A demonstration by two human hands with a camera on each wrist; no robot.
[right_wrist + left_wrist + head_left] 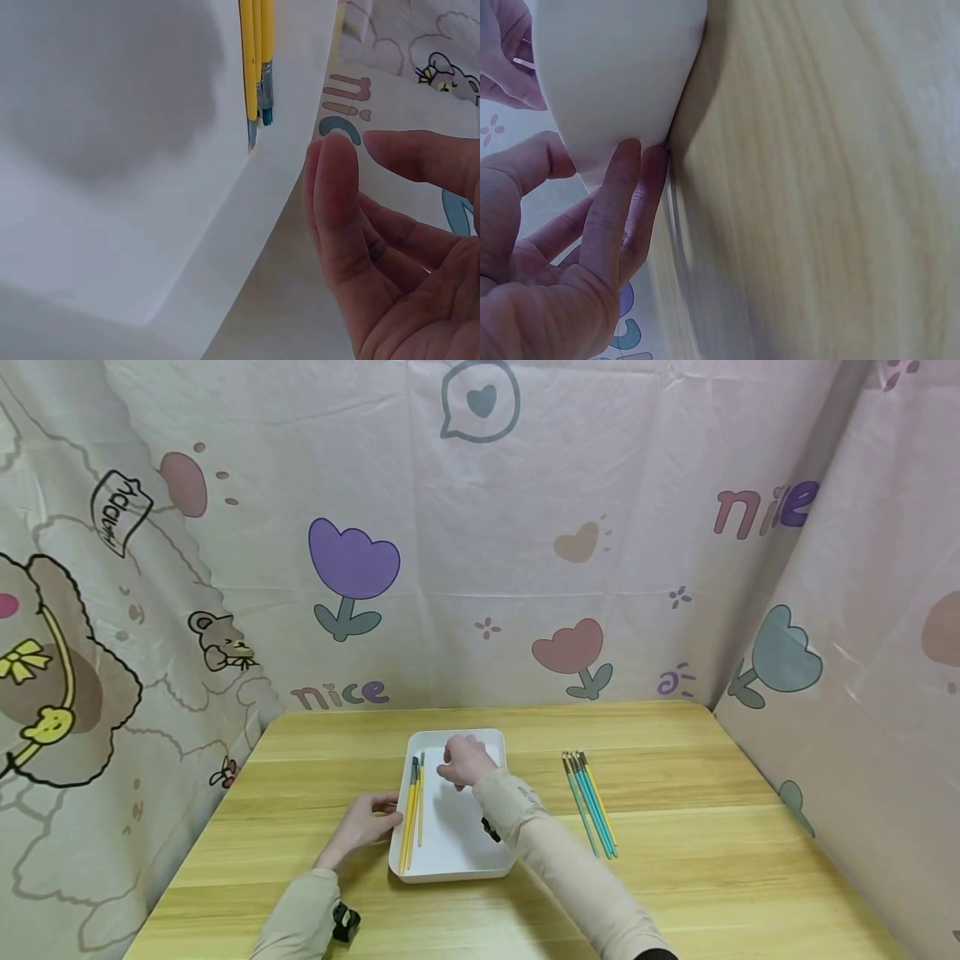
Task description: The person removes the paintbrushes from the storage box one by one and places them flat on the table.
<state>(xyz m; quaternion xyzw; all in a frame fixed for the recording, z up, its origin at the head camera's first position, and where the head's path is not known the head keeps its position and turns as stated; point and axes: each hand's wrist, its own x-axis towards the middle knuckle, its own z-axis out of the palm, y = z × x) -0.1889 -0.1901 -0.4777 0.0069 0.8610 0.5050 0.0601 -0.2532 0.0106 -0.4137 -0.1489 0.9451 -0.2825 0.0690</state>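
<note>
A white rectangular tray point(457, 860) lies on the table. Along its left side, inside, lie yellow-handled paintbrushes point(410, 818), their bristles toward the far end; the right wrist view shows the same paintbrushes point(259, 52) against the wall. My left hand point(363, 821) holds the tray's left edge, thumb at the rim and fingers against the outer wall point(622, 75). Over the tray's far part hovers my right hand point(467, 762). Its thumb and index finger are slightly apart in the right wrist view, with nothing between them.
Right of the tray, several teal-handled paintbrushes point(588, 802) and a yellow one point(600, 802) lie side by side on the wooden table point(697, 843). A printed cloth point(465, 568) hangs behind and at both sides. Black camera mounts point(345, 922) are on the wrists.
</note>
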